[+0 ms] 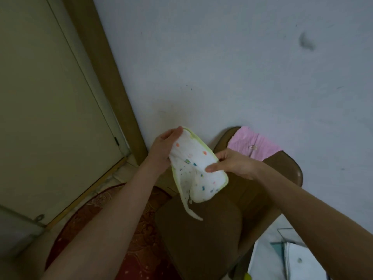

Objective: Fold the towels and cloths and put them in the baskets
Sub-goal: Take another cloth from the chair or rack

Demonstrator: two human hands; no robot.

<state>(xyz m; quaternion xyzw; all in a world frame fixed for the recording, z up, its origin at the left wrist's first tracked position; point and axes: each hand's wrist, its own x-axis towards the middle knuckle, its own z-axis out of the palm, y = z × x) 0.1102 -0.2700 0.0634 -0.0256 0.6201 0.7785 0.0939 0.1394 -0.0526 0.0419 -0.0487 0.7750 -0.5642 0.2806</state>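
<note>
My left hand (161, 150) pinches the top corner of the white spotted cloth (196, 168); my right hand (232, 163) clamps its far edge, holding it above the brown chair (201, 229). The dangling tie could snag and spoil the fold. A pink towel (254, 146) lies beyond.

A white cloth (196, 168) with green trim and coloured spots hangs half-folded, held up. A pink towel (254, 145) lies at its two o'clock.

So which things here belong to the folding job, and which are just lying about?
Job: white spotted cloth, gripped by left hand and right hand; pink towel on the brown chair.
Lying about: red patterned rug, door.
</note>
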